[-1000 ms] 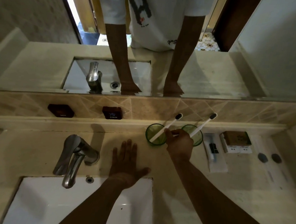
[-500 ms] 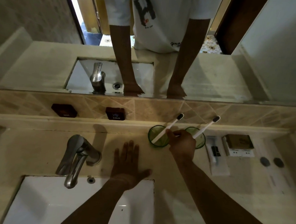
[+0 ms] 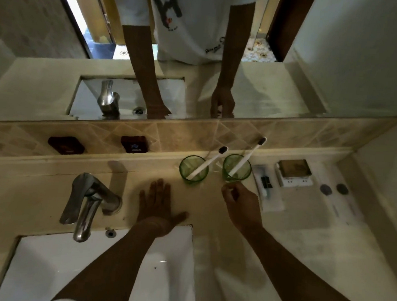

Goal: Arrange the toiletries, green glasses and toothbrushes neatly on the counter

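Two green glasses stand side by side at the back of the counter (image 3: 304, 228). The left green glass (image 3: 186, 170) and the right green glass (image 3: 244, 172) each hold a white toothbrush with dark bristles, the left toothbrush (image 3: 212, 159) and the right toothbrush (image 3: 251, 153), both leaning right towards the wall. My right hand (image 3: 241, 200) is just in front of the right glass, thumb and forefinger pinching its near lower wall. My left hand (image 3: 158, 201) lies flat and spread on the counter beside the tap.
A white toiletry packet (image 3: 267, 190), a boxed item (image 3: 293, 172) and two dark round pieces (image 3: 326, 189) lie in a row right of the glasses. The chrome tap (image 3: 88, 201) and white sink (image 3: 78, 271) are at left. A mirror (image 3: 339, 66) rises behind the tiled ledge.
My right hand has drawn back from between the two glasses to the near side of the right glass. My left hand has stayed flat on the counter.
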`<state>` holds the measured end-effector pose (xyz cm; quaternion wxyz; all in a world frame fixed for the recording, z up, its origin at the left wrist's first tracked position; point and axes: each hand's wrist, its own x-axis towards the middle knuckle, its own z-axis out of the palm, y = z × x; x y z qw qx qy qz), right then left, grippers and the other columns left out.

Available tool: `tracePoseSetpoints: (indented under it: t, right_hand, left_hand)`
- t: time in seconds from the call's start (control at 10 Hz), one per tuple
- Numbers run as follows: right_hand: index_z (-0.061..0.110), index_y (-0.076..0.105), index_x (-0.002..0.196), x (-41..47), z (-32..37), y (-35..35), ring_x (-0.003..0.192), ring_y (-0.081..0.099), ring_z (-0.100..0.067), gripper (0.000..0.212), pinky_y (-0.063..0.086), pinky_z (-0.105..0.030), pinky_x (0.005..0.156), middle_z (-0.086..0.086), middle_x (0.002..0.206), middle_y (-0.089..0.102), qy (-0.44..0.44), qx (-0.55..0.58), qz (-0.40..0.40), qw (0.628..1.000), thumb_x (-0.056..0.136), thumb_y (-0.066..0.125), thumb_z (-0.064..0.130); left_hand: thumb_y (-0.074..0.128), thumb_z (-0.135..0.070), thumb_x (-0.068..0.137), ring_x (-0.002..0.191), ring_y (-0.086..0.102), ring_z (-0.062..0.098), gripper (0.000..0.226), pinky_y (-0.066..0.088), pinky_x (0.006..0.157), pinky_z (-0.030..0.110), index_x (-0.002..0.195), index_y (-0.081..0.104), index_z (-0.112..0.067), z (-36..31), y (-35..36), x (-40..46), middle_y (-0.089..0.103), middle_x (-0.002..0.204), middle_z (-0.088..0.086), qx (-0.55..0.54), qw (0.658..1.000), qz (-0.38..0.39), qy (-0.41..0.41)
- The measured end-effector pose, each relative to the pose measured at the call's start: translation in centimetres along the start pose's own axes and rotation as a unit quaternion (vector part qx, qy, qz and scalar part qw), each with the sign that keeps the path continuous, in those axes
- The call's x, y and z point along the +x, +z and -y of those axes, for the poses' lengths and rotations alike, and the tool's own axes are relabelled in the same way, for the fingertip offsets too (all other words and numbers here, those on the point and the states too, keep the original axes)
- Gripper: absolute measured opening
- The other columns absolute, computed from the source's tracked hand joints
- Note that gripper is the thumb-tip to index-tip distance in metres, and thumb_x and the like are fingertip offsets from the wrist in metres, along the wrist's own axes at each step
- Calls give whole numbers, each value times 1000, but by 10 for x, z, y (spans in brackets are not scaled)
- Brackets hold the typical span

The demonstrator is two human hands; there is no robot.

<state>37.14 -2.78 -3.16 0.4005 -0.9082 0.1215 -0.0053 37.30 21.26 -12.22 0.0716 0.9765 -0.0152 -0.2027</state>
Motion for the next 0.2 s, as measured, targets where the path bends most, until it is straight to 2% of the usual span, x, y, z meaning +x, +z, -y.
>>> tracePoseSetpoints:
  t: [0.1, 0.2]
  right_hand:
    - [24, 67, 94, -16, -25, -18, 69, 61, -7, 12, 45, -21, 63, 7, 77, 66, -1, -30, 15, 999, 93, 60, 33]
    - [22, 64, 89, -38, -64, -43, 81, 57, -12, 14, 47, -28, 75, 6, 86, 60, -9, -89, 48, 995, 94, 54, 31]
  left_hand:
    - [27, -85, 79, 146, -32, 28, 113, -21, 115, 51, 150, -26, -16, -11, -11, -2, -36, 158, 9, 6, 999, 36, -28]
    - [30, -77, 86, 148, -23, 34, 104, -9, 120, 54, 155, -16, -15, -41, -14, -17, -27, 161, 13, -18, 997, 52, -50]
